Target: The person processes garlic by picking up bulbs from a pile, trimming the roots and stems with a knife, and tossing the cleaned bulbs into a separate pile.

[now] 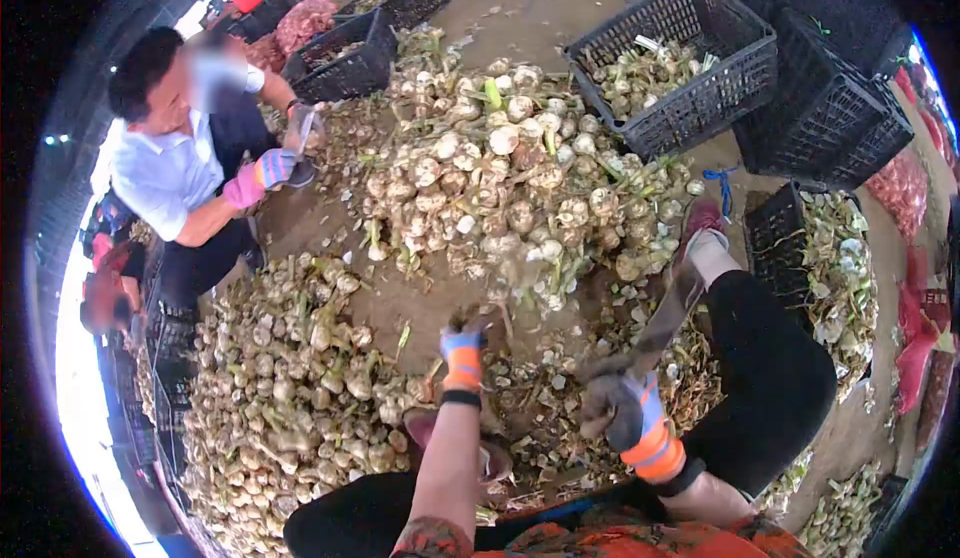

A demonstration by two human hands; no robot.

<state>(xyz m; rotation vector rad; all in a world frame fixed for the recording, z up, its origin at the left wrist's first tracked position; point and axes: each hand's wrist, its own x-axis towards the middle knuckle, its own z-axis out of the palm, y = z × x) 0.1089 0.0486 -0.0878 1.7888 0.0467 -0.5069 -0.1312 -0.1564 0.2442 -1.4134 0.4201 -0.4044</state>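
Note:
My left hand [463, 350], in an orange and blue glove with dark fingers, is over the ground between two heaps; its fingers are smeared by motion. Lower right, my right hand [636, 420] wears a matching glove and is wrapped round the handle of a long blade [672, 316], which points up and to the right, near my shoe. In front of my hands lies a large heap of garlic bulbs [500, 173] with stalks. A second garlic heap [290, 378] is at the left. Loose peelings [560, 388] cover the ground between my hands.
A co-worker in a white shirt [165, 173] sits at the left, wearing gloves. A black crate [690, 108] with garlic stands at the upper right, beside stacked crates [830, 108]. Another crate [778, 243] at the right is full of trimmings. Red net sacks [900, 193] lie farther right.

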